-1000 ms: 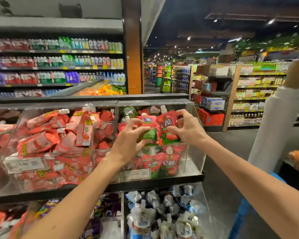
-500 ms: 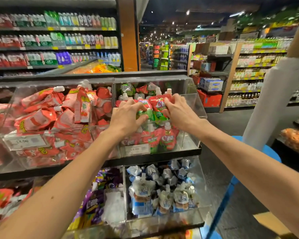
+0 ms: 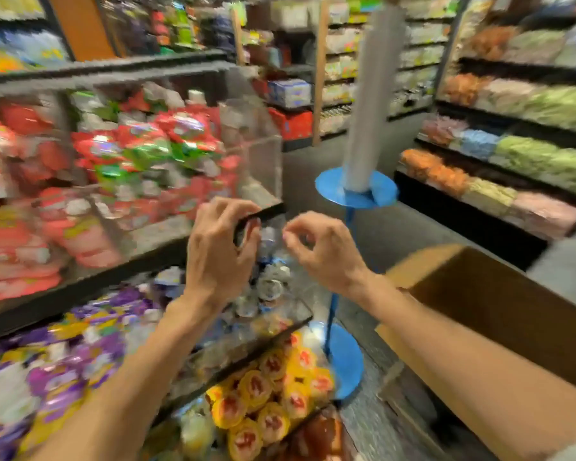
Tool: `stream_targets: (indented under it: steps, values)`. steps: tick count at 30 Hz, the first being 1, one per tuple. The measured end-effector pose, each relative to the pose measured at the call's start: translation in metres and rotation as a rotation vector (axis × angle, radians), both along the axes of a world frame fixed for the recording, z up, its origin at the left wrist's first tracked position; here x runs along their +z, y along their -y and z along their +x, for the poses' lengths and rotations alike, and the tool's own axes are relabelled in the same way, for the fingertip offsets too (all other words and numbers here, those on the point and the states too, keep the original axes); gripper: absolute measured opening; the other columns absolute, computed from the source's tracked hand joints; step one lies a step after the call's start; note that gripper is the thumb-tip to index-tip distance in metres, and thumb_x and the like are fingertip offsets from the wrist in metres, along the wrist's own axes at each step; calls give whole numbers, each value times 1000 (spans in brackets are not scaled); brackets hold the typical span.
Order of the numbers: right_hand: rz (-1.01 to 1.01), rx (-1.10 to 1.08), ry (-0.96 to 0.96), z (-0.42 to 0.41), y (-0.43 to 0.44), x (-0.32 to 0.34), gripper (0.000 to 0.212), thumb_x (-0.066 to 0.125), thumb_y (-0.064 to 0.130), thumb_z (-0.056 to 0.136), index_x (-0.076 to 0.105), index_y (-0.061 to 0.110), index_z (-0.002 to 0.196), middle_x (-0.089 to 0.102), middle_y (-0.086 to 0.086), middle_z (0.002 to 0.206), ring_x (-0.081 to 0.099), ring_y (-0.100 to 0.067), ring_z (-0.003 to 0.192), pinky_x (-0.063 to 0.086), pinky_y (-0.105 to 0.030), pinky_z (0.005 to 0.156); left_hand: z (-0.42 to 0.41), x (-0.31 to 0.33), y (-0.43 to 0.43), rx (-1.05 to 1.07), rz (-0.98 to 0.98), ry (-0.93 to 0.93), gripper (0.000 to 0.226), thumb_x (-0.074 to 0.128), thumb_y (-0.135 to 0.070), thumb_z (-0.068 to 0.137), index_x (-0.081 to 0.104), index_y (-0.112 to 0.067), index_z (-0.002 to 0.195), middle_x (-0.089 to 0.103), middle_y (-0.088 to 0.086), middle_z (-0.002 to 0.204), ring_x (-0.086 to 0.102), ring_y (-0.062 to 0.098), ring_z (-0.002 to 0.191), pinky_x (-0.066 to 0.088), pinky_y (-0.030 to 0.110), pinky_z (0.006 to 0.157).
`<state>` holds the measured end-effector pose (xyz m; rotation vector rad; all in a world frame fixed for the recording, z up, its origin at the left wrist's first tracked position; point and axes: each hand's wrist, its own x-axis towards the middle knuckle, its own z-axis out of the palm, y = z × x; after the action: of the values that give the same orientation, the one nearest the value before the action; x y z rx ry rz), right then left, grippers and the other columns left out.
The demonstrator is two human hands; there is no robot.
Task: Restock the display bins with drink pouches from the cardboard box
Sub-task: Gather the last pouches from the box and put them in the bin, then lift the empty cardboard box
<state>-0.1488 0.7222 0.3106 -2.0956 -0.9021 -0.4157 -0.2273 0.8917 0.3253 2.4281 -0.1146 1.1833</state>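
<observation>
Landmark: the cardboard box [image 3: 499,304], brown and open at the top, stands at the lower right of our view; we give every place below relative to it
Left hand: the left hand [image 3: 220,251] hangs in the air well to the left of the box, fingers bent in a loose half-curl with the thumb apart from them; we see nothing in its grasp
Right hand: the right hand [image 3: 323,251] is in the air just left of the box, nearer to it than the other hand; its fingers are curled in, with thumb tip and forefinger tip almost meeting, and we see nothing between them, though motion blur softens the detail
Right forearm: it crosses in front of the box's near left corner
Task items: the red-and-green drink pouches [image 3: 167,144] lie piled in the upper clear bin [image 3: 256,154], up and far to the left of the box, above both hands
Second tier: the silver-blue pouches [image 3: 270,287] fill a lower clear bin left of the box, behind and below the two hands
Far left: the purple pouches [image 3: 80,344] lie further left of the box than the silver-blue ones
Lowest tier: the yellow pouches [image 3: 263,394] sit below and left of the box
Blue stand: the blue stand [image 3: 356,191] rises above the box's upper left and carries an upright white roll [image 3: 373,94]
Aisle shelves: the aisle shelves [image 3: 529,128] run beyond the box to its upper right; we find their goods too blurred to name
</observation>
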Motion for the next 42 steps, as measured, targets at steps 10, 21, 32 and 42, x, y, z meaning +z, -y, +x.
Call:
stream_targets:
  steps: [10, 21, 32, 42]
  values:
    - [-191, -643, -730, -32, 324, -170, 16, 61, 13, 94, 74, 12, 103, 72, -4, 106, 62, -16, 96, 41, -21, 80, 53, -196, 307, -396, -969, -1186, 37, 73, -17, 89, 57, -9, 122, 58, -2, 87, 56, 16, 75, 53, 38, 69]
    - [-782, -823, -750, 162, 637, -285, 76, 67, 16, 91, 25, 11, 154, 25, -13, 160, 18, -32, 149, 23, -48, 120, 132, -307, 558, 208, -1199, -1311, 111, 82, -46, 75, 9, -20, 155, 23, 16, 158, 26, 36, 145, 37, 51, 113]
    - [-894, -790, -902, 200, 698, -320, 35, 49, 28, 103, 49, 5, 130, 42, -24, 139, 39, -43, 128, 38, -54, 101, 116, -327, 593, 280, -892, -1219, 126, 67, 3, 78, -23, -48, 149, 37, 14, 155, 43, 40, 133, 41, 56, 107]
    - [-724, -635, -918, 193, 741, -233, 27, 48, 26, 104, 60, 12, 124, 66, -13, 119, 62, -36, 106, 49, -48, 94, 200, -246, 574, 187, -852, -1002, 67, 64, -21, 80, 47, -29, 145, 67, -2, 114, 64, 22, 107, 50, 35, 93]
